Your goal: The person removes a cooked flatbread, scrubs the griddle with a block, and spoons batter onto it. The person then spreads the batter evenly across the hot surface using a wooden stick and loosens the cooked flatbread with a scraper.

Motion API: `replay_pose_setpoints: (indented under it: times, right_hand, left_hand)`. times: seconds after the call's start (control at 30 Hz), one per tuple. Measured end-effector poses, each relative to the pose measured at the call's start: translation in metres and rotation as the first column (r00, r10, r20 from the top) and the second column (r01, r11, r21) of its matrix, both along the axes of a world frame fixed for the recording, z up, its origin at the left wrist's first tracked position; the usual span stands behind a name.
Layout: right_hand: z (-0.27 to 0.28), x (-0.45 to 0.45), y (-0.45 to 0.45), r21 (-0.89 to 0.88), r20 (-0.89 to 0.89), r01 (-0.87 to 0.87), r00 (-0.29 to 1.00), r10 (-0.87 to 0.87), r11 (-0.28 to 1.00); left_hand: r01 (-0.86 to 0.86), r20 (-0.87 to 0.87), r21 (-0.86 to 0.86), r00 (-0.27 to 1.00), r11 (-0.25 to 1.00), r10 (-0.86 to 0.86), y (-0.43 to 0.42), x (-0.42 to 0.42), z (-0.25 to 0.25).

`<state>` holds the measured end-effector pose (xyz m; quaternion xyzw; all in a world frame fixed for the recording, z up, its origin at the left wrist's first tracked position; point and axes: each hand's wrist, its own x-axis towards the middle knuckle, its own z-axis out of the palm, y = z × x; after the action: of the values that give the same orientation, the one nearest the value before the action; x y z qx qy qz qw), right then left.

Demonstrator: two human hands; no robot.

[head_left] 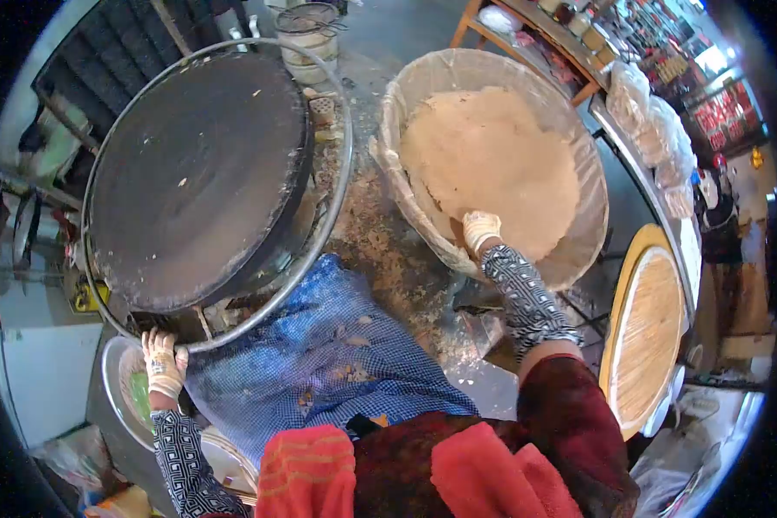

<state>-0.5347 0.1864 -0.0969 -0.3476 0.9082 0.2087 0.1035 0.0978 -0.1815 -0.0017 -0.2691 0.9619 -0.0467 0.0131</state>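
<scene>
My left hand (164,364), in a pale glove, lies at the lower edge of the metal ring (272,312) around a large round black griddle (198,173). Its fingers are stretched out and the thumb stands apart. On the right, a big round tub (591,237) lined with clear plastic holds a broad mass of light brown dough or batter (492,160). My gloved right hand (481,231) is at the near side of this mass, touching it, fingers curled closed. What the fingers hold, if anything, is hidden. Both forearms wear black-and-white patterned sleeves.
Blue checked cloth (319,371) covers my lap between griddle and tub. A round board (647,345) with a plastic-wrapped stack stands at the right. Bagged goods (652,125) lie on a table behind it. A bowl (125,388) sits below the griddle; a bucket (306,43) stands beyond.
</scene>
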Motion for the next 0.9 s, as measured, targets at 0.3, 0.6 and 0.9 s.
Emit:
replay_pose_setpoints:
  times: [0.3,0.6,0.9]
  right_hand:
    - [-0.039,0.002,0.013,-0.046,0.177,0.144,0.975,-0.133,0.989]
    - [-0.023,-0.029,0.017,-0.267,0.412,0.251,0.903,-0.125,0.93]
    - [0.08,0.132,-0.086,-0.848,-0.081,-0.324,0.861,0.502,0.42]
  left_hand:
    - [-0.131,0.181,0.011,0.975,0.991,0.127,0.034,-0.041,0.018]
    - [-0.336,-0.269,0.334,0.862,0.881,0.431,0.157,-0.235,0.017]
    - [0.291,-0.213,0.722,0.957,0.628,-0.198,0.279,-0.216,0.042]
